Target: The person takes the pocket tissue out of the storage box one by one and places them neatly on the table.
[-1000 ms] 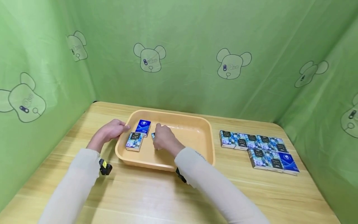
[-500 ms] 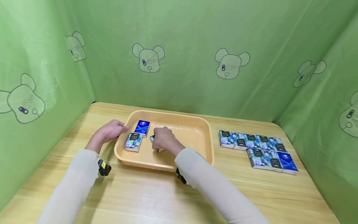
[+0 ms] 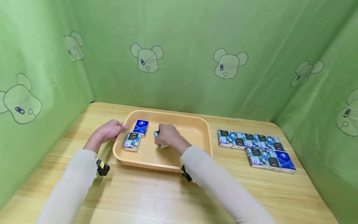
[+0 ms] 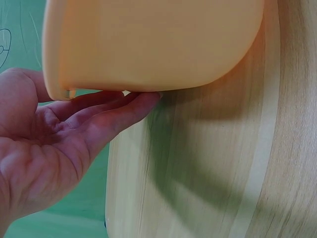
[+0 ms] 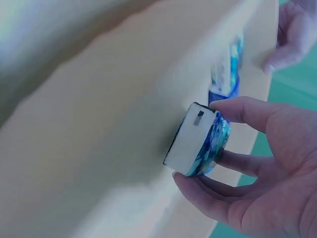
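Note:
A floral blue tissue pack (image 5: 197, 141) is pinched between the thumb and fingers of my right hand (image 3: 169, 136), over the middle-left of the orange tray (image 3: 149, 158). In the head view this hand covers part of the pack. My left hand (image 3: 109, 130) grips the tray's left rim, thumb over the edge. In the left wrist view, its fingers (image 4: 111, 119) lie along the tray's outer wall. Inside the tray at the left are a plain blue tissue pack (image 3: 141, 127) and, in front of it, a floral tissue pack (image 3: 132, 141).
On the wooden table (image 3: 134, 196), right of the tray, lie two rows of tissue packs: a back row of several floral packs (image 3: 250, 140) and a front row ending in a blue pack (image 3: 284, 160). Green curtains (image 3: 181, 87) enclose the table.
My right hand has moved slightly right within the tray with the floral tissue pack. The left hand stays on the rim. The head view has shifted a little.

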Tool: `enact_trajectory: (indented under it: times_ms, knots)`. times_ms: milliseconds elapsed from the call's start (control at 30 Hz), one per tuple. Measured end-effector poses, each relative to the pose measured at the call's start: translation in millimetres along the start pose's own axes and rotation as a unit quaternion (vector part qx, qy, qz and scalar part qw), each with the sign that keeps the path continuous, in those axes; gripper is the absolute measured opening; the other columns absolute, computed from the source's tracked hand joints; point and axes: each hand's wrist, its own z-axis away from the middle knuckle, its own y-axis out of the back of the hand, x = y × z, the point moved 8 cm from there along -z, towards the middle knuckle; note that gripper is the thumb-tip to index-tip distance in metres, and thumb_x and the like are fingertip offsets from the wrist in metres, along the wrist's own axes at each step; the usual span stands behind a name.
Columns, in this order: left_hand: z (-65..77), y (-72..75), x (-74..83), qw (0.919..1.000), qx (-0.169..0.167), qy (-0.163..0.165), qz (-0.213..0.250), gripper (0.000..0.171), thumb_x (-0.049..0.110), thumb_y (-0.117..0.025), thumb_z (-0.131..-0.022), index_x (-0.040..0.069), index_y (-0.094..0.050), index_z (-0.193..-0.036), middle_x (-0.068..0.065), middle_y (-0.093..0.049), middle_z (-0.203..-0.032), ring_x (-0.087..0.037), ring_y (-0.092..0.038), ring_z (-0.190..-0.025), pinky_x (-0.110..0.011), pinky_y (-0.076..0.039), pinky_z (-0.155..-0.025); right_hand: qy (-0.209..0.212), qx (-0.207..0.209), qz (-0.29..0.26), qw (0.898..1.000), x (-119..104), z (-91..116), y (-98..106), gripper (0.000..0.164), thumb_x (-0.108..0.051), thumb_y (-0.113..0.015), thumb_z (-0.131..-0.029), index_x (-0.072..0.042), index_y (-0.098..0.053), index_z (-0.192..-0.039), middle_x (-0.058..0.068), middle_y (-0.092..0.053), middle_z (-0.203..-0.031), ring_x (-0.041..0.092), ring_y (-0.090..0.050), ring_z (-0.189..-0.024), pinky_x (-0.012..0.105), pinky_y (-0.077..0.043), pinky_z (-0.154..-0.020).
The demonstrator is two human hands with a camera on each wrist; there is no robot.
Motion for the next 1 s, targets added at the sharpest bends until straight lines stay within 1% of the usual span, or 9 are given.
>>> enact_trajectory:
  times_ms: [133,267,333,500,700,800,900,1000]
  knots:
    - [1.9,2.1,0.6,1.0000,0.000,-0.004,-0.004,0.045,0.021,-0.045,-0.107,-0.013,-0.052,-0.135,-0.023,-0.072,-0.110,-0.015,-0.072,-0.082,-0.030,-0.060,-0.075,-0.011,0.015,-0.019,1.000,14.4,1.1,19.4,0.053,-0.019,-0.075,-0.081,-0.005,-0.056,-0.129,0.011,-0.062,-0.102,0.022,-0.059,-0.084,0.029,-0.052,-0.066]
    - [3.2,1.9,-0.3,1.0000,-0.002,-0.004,-0.003,0.045,0.021,-0.045,-0.107,-0.014,-0.052,-0.135,-0.021,-0.072,-0.107,-0.014,-0.071,-0.081,-0.028,-0.060,-0.074,-0.008,0.033,-0.014,0.999,30.6,2.7,40.5,0.045,-0.020,-0.074,-0.080,-0.005,-0.058,-0.119,0.011,-0.063,-0.100,0.023,-0.060,-0.086,0.031,-0.052,-0.069]
    - [3.1,0.8,0.2,1.0000,-0.002,-0.005,-0.003,0.044,0.021,-0.045,-0.107,-0.014,-0.053,-0.134,-0.021,-0.072,-0.107,-0.014,-0.071,-0.081,-0.028,-0.059,-0.074,-0.010,0.039,-0.022,0.999,40.7,5.6,51.4,0.044,-0.021,-0.073,-0.080,-0.006,-0.058,-0.118,0.011,-0.063,-0.101,0.024,-0.061,-0.088,0.032,-0.053,-0.072]
    - [2.1,-1.9,3.3,0.9999,-0.006,-0.009,-0.005,0.045,0.021,-0.045,-0.107,-0.014,-0.053,-0.134,-0.020,-0.072,-0.108,-0.014,-0.071,-0.082,-0.028,-0.060,-0.075,-0.027,0.040,-0.050,0.998,73.3,17.7,76.8,0.058,-0.023,-0.070,-0.081,-0.005,-0.052,-0.133,0.014,-0.063,-0.110,0.028,-0.062,-0.093,0.036,-0.056,-0.077]
    - [1.9,-1.3,1.6,1.0000,-0.004,-0.004,-0.005,0.044,0.021,-0.046,-0.107,-0.013,-0.053,-0.134,-0.019,-0.073,-0.105,-0.013,-0.070,-0.078,-0.028,-0.059,-0.072,-0.049,0.046,-0.072,0.995,120.2,30.4,97.3,0.063,-0.027,-0.069,-0.083,-0.005,-0.049,-0.138,0.019,-0.062,-0.121,0.033,-0.062,-0.103,0.043,-0.057,-0.085]
    - [1.5,-1.6,0.6,1.0000,-0.005,-0.003,0.000,0.043,0.021,-0.046,-0.107,-0.013,-0.053,-0.133,-0.019,-0.073,-0.104,-0.013,-0.070,-0.077,-0.027,-0.059,-0.072,-0.064,0.043,-0.071,0.994,144.9,38.2,102.8,0.070,-0.032,-0.070,-0.085,-0.004,-0.044,-0.144,0.024,-0.057,-0.134,0.040,-0.058,-0.115,0.052,-0.055,-0.092]
    - [1.4,-1.3,0.4,1.0000,-0.006,-0.002,0.003,0.043,0.020,-0.045,-0.107,-0.013,-0.053,-0.133,-0.020,-0.073,-0.105,-0.013,-0.071,-0.078,-0.027,-0.059,-0.072,-0.080,0.043,-0.062,0.994,169.5,46.7,107.0,0.080,-0.037,-0.071,-0.085,-0.002,-0.038,-0.150,0.029,-0.047,-0.146,0.048,-0.051,-0.126,0.062,-0.050,-0.100]
    - [1.6,0.0,0.9,1.0000,-0.007,-0.003,0.004,0.045,0.021,-0.045,-0.107,-0.014,-0.052,-0.135,-0.021,-0.073,-0.107,-0.014,-0.071,-0.080,-0.028,-0.060,-0.073,-0.098,0.039,-0.046,0.993,193.8,55.2,109.4,0.086,-0.043,-0.070,-0.086,-0.001,-0.035,-0.152,0.032,-0.039,-0.151,0.053,-0.044,-0.132,0.067,-0.045,-0.103]
